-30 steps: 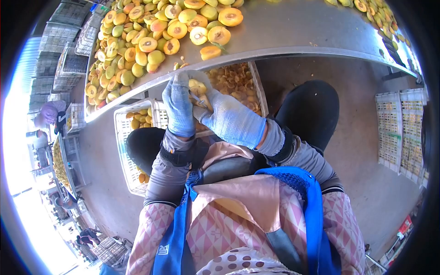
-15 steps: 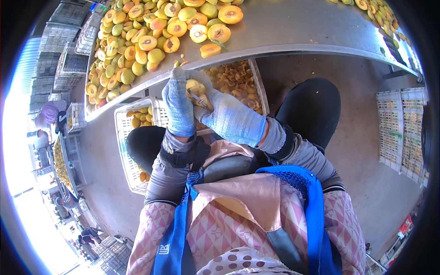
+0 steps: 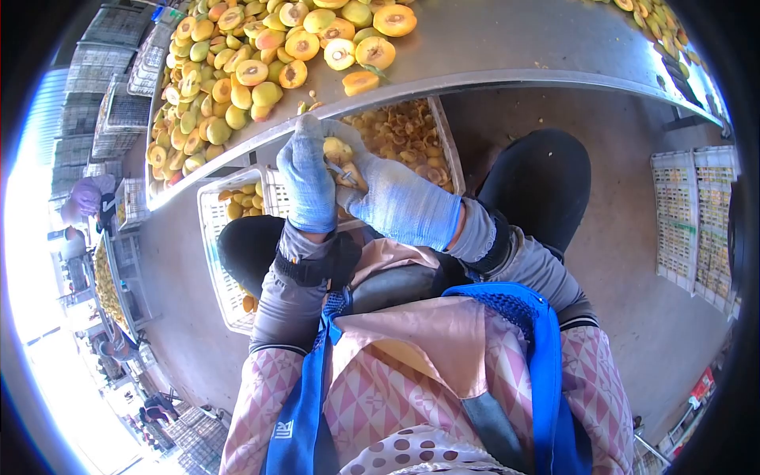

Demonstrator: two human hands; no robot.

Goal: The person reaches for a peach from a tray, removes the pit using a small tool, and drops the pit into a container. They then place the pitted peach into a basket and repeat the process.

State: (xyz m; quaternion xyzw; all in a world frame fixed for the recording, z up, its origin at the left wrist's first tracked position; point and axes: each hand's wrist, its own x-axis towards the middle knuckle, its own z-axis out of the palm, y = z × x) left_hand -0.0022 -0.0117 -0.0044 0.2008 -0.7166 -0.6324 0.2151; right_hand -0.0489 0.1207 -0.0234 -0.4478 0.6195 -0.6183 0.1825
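Observation:
Both my hands wear pale blue-grey knit gloves and meet just below the metal table's near edge. My left hand (image 3: 307, 178) is curled around one side of a yellow peach half (image 3: 338, 150). From the other side, my right hand (image 3: 404, 202) closes on a small pitting knife (image 3: 345, 172) with a short metal blade and a tan handle. The blade lies close against the fruit; the gloves partly cover both. Beneath my hands, a crate (image 3: 448, 146) holds many brownish-orange scraps.
Halved yellow peaches (image 3: 237, 75) are heaped on the metal table (image 3: 491, 47). A white crate (image 3: 207, 237) with fruit stands by my left knee. Stacked crates (image 3: 693, 222) are at the right, more (image 3: 111, 103) at the far left. Other people (image 3: 91, 198) work at the left.
The knife blade has turned slightly against the peach half. My hands stay almost in place, and the whole view has shifted a little.

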